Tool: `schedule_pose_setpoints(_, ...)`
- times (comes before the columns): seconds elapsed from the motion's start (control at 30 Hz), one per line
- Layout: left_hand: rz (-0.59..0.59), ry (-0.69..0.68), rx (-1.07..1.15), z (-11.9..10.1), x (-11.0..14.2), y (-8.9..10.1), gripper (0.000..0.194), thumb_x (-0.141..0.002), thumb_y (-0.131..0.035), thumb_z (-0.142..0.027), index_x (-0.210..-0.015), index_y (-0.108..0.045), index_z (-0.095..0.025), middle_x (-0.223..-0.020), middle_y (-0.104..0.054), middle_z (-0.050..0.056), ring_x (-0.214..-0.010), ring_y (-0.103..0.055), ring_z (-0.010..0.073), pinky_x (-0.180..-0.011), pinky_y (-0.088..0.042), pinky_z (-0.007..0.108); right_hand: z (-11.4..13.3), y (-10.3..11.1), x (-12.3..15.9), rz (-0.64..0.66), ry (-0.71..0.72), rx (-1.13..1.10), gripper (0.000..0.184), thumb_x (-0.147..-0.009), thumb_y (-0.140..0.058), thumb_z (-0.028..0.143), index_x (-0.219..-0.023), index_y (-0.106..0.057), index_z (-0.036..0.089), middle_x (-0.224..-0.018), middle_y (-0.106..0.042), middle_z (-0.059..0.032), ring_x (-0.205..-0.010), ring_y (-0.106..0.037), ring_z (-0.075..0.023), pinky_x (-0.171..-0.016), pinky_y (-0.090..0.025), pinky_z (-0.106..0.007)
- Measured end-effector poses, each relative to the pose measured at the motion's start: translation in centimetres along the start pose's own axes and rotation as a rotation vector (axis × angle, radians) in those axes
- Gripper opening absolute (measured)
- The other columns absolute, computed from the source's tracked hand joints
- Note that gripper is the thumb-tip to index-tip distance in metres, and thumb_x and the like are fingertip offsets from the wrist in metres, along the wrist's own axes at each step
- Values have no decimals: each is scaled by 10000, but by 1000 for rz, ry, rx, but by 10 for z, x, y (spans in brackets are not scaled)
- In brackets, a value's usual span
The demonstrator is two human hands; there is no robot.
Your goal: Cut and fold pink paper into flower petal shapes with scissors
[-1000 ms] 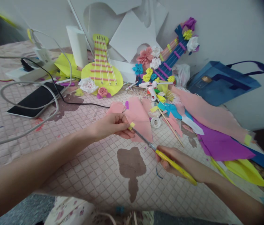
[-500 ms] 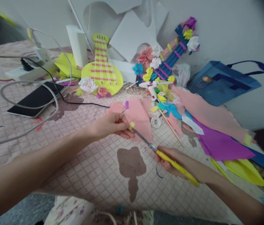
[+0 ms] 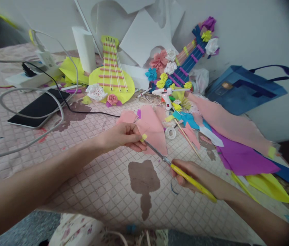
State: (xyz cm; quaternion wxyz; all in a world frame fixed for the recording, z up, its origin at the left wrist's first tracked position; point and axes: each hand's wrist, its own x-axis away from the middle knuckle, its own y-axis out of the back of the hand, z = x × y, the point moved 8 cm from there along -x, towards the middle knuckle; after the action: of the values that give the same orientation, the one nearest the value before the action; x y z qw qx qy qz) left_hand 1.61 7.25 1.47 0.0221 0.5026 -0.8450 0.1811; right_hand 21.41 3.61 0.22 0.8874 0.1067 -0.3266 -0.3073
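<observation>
Between the thumb and fingers of my left hand [image 3: 127, 136] is a small yellow piece of paper [image 3: 143, 137], pinched at its edge. My right hand [image 3: 185, 174] grips a pair of scissors [image 3: 193, 181] with yellow handles. The tips of the metal blades meet the yellow piece right beside my left fingertips; whether the blades are parted I cannot make out. Below and behind the left hand lies a sheet of pink crepe paper [image 3: 152, 126] on the quilted table cover [image 3: 103, 184].
At the back stand a yellow paper guitar [image 3: 111, 80] and a blue one [image 3: 190, 65] with paper flowers. A glue gun [image 3: 167, 99], tape roll [image 3: 170, 133], wooden stick [image 3: 188, 140] and purple paper [image 3: 242, 153] lie right. A tablet [image 3: 39, 109] and cables lie left.
Almost everything stays put. The scissors' handles and my right hand have shifted very slightly; the left hand keeps its pinch on the yellow piece.
</observation>
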Motion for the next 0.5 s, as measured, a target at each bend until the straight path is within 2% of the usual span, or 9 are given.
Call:
schedule_pose_setpoints(0.27, -15, 11, 25, 2, -1, 2, 224, -788, -652, -284, -734, -510, -119, -831, -722, 105, -785, -698, 182, -729, -558, 292, 5, -4, 3, 20, -69, -58, 183, -833, -525, 371, -796, -498, 193, -642, -497, 36, -500, -383, -67, -423, -304, -170)
schedule_pose_setpoints(0.5, -25, 29, 86, 3, -1, 2, 165, -826, -610, -273, -844, -531, -130, -856, -718, 94, -810, -697, 191, -722, -562, 286, 11, -3, 4, 7, -79, -18, 191, -839, -521, 370, -791, -487, 188, -642, -488, 38, -498, -369, -61, -421, -292, -165)
